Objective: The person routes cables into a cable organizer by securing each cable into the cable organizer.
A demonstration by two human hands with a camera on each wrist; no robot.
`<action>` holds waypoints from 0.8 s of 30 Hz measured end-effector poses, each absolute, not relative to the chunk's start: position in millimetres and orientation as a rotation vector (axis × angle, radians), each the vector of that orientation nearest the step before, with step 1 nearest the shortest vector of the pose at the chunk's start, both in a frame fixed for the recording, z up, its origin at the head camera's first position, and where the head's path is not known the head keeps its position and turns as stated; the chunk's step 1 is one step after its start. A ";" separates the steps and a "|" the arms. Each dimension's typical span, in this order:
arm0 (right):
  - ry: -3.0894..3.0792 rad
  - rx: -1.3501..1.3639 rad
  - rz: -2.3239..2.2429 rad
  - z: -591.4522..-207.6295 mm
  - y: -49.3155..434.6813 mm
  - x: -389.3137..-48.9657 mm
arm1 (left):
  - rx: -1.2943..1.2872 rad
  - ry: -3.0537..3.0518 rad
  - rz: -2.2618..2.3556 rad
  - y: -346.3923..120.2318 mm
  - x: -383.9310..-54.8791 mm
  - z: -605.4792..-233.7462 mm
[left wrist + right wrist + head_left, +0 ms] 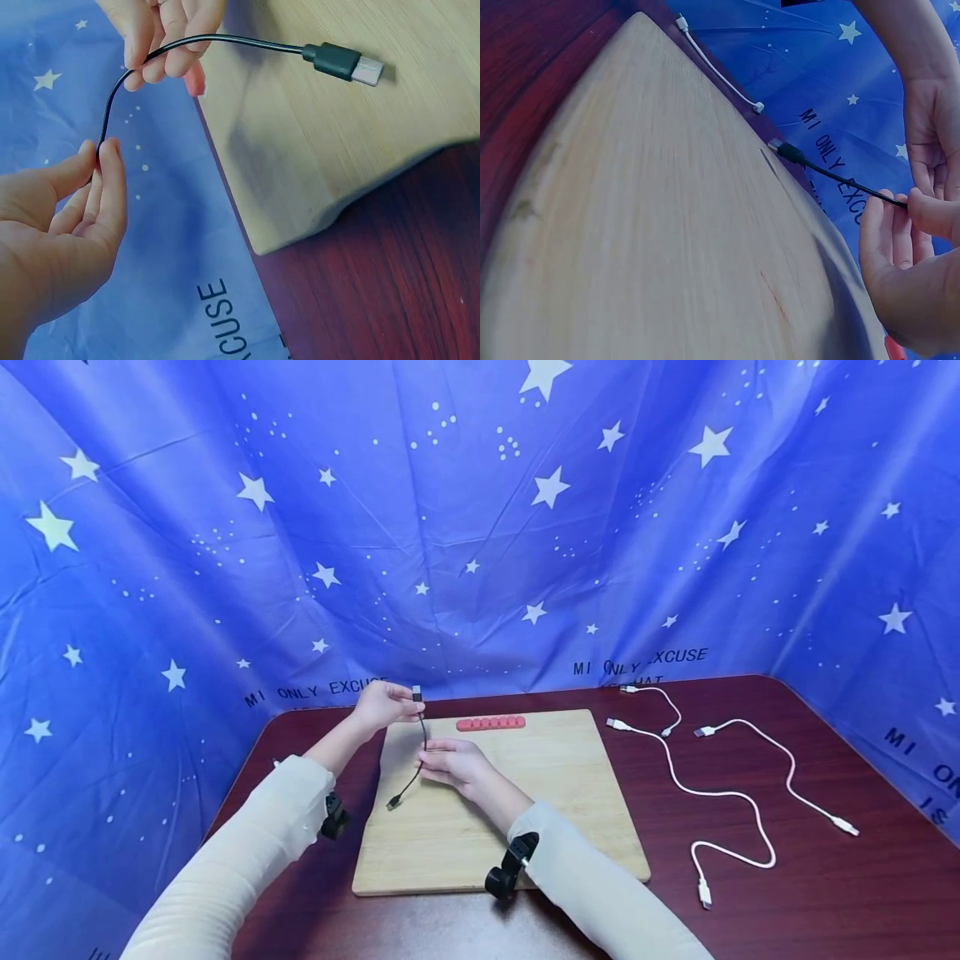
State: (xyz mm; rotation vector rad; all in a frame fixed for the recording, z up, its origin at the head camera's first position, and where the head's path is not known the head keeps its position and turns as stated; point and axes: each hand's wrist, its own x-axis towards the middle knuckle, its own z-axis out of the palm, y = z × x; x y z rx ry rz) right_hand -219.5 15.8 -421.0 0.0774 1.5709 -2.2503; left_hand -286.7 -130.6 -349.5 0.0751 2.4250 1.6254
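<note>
We are seeing a black cable [232, 38] being held up over the left part of a wooden board [517, 810], its upper plug [417, 693] pointing upward and its lower plug [393, 802] hanging toward the wood; the left hand [385, 703] is pinching it with its fingers just below the upper plug, while the right hand [461, 767] is pinching it between thumb and fingers farther down; a red strip [491, 723] is lying near the board's far edge; the board is resting on a dark red worktop [840, 902]; to its right, three white cables [720, 793] are lying apart; behind everything, a blue starry curtain [450, 635] is hanging in folds.
</note>
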 end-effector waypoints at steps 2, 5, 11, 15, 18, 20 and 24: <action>1.579 0.095 -2.248 -421.5 18.1 -218.0 | 0.067 2.365 1.690 -128.2 -287.0 -349.9; 1.583 0.112 -2.244 -422.1 21.7 -215.8 | 0.039 2.283 1.775 -125.3 -287.6 -350.1; 1.583 0.121 -2.222 -422.4 27.8 -210.1 | -0.036 2.189 1.908 -123.4 -288.0 -350.3; 1.587 0.126 -2.205 -423.3 30.1 -206.1 | -0.148 2.051 2.046 -122.2 -287.9 -349.2; 1.584 0.133 -2.206 -424.0 30.8 -203.4 | -0.216 1.953 2.121 -121.3 -288.4 -349.2; 1.587 0.125 -2.209 -423.8 31.3 -201.3 | -0.249 1.912 2.156 -120.5 -288.8 -349.5; 1.602 0.100 -2.198 -422.8 32.4 -197.5 | -0.276 1.874 2.172 -119.5 -288.6 -351.0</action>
